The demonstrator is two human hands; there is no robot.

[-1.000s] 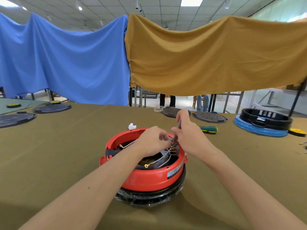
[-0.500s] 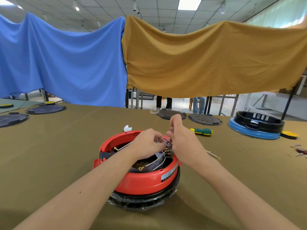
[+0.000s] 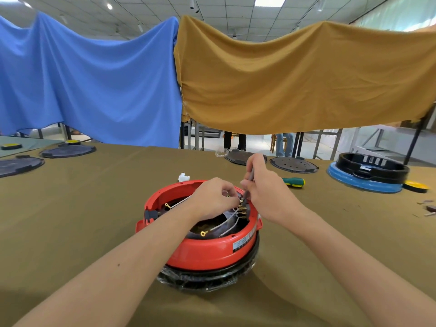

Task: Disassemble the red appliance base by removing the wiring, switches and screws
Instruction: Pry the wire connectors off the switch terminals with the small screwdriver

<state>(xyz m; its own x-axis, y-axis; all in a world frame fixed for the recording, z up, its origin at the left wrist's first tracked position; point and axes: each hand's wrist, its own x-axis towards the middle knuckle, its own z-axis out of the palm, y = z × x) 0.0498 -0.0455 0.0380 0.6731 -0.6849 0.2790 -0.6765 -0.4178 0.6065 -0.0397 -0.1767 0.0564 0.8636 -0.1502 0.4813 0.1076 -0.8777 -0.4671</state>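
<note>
At frame centre, the left hand (image 3: 213, 199) fingers are pinching thin, floppy wiring (image 3: 226, 224) inside the rigid red appliance base (image 3: 207, 251). The right hand (image 3: 266, 192) is gripping a slim tool (image 3: 250, 177); the small brass terminals (image 3: 242, 207) look like the firmest hold.

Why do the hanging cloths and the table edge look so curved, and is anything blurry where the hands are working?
Head view: the wide-angle lens bows the blue cloth, the yellow cloth and the table; the left hand and right hand at the red appliance base look sharp, though the small terminals are too fine to resolve.
</note>
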